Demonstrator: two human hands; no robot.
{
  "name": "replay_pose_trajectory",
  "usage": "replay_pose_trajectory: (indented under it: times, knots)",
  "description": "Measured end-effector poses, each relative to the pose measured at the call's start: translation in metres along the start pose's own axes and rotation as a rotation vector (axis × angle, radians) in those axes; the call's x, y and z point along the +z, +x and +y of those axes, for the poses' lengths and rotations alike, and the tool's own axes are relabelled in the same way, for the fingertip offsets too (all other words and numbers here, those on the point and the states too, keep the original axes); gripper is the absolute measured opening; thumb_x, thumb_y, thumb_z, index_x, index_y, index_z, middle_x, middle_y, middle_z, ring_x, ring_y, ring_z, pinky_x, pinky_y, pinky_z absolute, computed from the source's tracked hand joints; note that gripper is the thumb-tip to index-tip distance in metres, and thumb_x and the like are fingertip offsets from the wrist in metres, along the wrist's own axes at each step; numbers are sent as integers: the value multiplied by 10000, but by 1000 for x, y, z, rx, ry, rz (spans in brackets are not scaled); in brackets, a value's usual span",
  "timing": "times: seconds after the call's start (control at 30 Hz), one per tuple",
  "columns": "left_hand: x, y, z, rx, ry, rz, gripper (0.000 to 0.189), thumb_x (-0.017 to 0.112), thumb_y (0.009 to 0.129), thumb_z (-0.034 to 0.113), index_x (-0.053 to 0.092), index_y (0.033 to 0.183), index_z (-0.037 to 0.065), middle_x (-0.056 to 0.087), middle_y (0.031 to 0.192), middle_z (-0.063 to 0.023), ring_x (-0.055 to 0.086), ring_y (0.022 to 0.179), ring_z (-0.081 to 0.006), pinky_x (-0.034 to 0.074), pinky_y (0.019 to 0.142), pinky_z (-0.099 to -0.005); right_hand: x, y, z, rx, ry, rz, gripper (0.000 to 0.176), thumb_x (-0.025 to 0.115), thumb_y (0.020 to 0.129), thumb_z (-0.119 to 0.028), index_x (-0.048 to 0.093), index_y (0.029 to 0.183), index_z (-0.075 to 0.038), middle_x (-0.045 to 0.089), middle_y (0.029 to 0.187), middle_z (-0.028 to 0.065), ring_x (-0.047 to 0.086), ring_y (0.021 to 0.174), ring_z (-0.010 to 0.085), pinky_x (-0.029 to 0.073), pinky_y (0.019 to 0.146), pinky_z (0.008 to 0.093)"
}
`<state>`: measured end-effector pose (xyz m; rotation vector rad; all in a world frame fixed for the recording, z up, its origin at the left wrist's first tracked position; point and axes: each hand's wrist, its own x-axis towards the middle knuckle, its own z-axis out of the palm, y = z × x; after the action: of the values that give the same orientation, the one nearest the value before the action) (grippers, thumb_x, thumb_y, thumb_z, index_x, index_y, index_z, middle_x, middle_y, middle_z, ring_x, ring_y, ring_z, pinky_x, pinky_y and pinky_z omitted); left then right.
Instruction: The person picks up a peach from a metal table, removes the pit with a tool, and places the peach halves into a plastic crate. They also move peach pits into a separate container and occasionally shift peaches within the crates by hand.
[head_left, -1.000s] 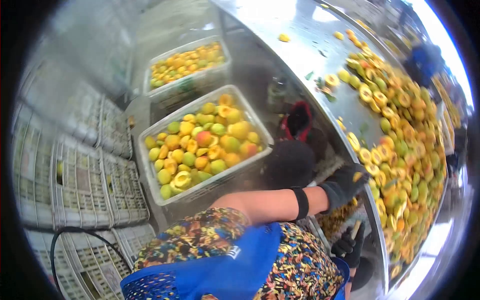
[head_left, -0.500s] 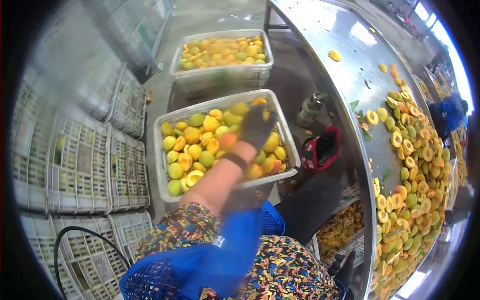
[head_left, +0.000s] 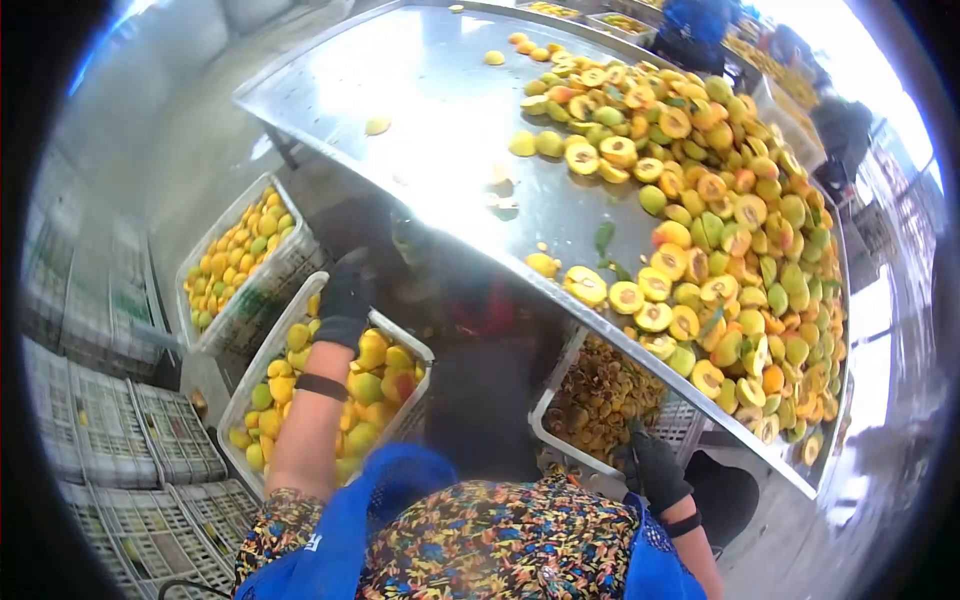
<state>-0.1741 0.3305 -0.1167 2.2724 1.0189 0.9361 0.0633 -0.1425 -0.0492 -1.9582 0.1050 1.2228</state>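
My left hand [head_left: 345, 300], in a dark glove, reaches over the far rim of the near white crate [head_left: 243, 400]; blur hides how its fingers lie. Inside that crate are yellow-green and orange peaches [head_left: 368, 388], some of them halved. On the right, my right hand [head_left: 657, 472], also gloved, hangs low beside a crate of brown peach pits and scraps [head_left: 610, 385]. Its fingers are curled, and I cannot make out what, if anything, is in them.
A metal table [head_left: 430, 130] with a raised edge carries a large heap of halved peaches [head_left: 740, 230]. Another full crate [head_left: 240, 255] stands farther off on the left. Stacked white crates [head_left: 110, 430] line the left side. A person in blue [head_left: 695, 25] is beyond the table.
The view has swung to the right, bringing more of the table and the scrap crate into sight. My left hand has moved from above the peaches to the crate's far rim.
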Motion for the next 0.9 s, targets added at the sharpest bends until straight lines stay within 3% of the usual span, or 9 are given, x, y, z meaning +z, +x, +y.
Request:
replay_pose_trajectory:
  times: [0.03, 0.1, 0.17, 0.27, 0.37, 0.5, 0.6, 0.7, 0.9]
  knots:
    - [-1, 31, 110, 126, 219, -235, 292, 535, 891, 270, 626, 1054, 45, 651, 1090, -116, 617, 992, -282, 502, 838, -372, -2, -5, -7, 12, -64, 3, 498, 506, 916, -502, 599, 806, -26, 465, 505, 31, 428, 352, 139, 357, 354, 280]
    - [28, 41, 241, 301, 485, -618, 320, 583, 859, 282, 627, 1082, 57, 637, 1100, -122, 598, 1012, -274, 491, 836, -378, -10, 2, -6, -63, -134, -34, 476, 505, 923, -483, 599, 822, -27, 474, 513, 37, 449, 374, 138, 373, 370, 282]
    - [73, 35, 262, 101, -255, -558, 455, 630, 823, 361, 594, 1173, 73, 604, 1157, -144, 558, 1092, -283, 462, 899, -382, -15, 2, -11, -123, -176, -31, 462, 502, 927, -466, 602, 820, -28, 480, 521, 31, 452, 395, 127, 377, 389, 278]
    - [152, 45, 269, 417, 460, -730, 601, 667, 788, 400, 485, 1293, 130, 575, 1209, -127, 529, 1137, -293, 425, 962, -386, -25, -20, -20, -170, -206, 9, 428, 500, 934, -432, 607, 825, -32, 490, 542, 13, 447, 430, 105, 381, 426, 266]
    - [152, 45, 275, 340, 297, -992, 601, 664, 780, 418, 491, 1282, 136, 575, 1205, -122, 544, 1118, -287, 429, 957, -376, -38, -34, -18, -296, -242, 20, 359, 500, 946, -376, 605, 900, -36, 506, 575, 10, 476, 473, 96, 406, 463, 260]
    - [96, 6, 317, 164, -7, -767, 521, 621, 826, 333, 496, 1269, 89, 578, 1204, -120, 566, 1091, -244, 448, 936, -344, -36, -63, -32, -601, -163, -44, 297, 480, 964, -302, 595, 985, -29, 523, 623, 1, 498, 520, 85, 406, 483, 250]
    - [79, -39, 314, -237, -1116, -685, 447, 581, 863, 258, 506, 1232, 17, 590, 1165, -114, 577, 1057, -204, 467, 908, -337, -22, -98, -68, -802, -172, -100, 200, 517, 948, -232, 587, 1023, -60, 614, 703, 127, 628, 628, 221, 479, 573, 327]
    - [49, -73, 340, -464, -1554, -694, 405, 577, 874, 193, 497, 1204, -29, 588, 1139, -108, 582, 1007, -180, 484, 873, -329, 4, -112, -86, -912, -198, -70, 214, 541, 931, -245, 586, 1027, -59, 636, 785, 159, 656, 751, 311, 504, 632, 373]
    - [27, -103, 341, -51, -1275, -538, 377, 462, 944, 247, 493, 1219, -8, 579, 1137, -124, 583, 1016, -210, 480, 898, -341, 33, -107, -78, -1028, -397, 191, 270, 576, 909, -312, 582, 993, -56, 616, 724, 196, 636, 698, 367, 494, 581, 406]
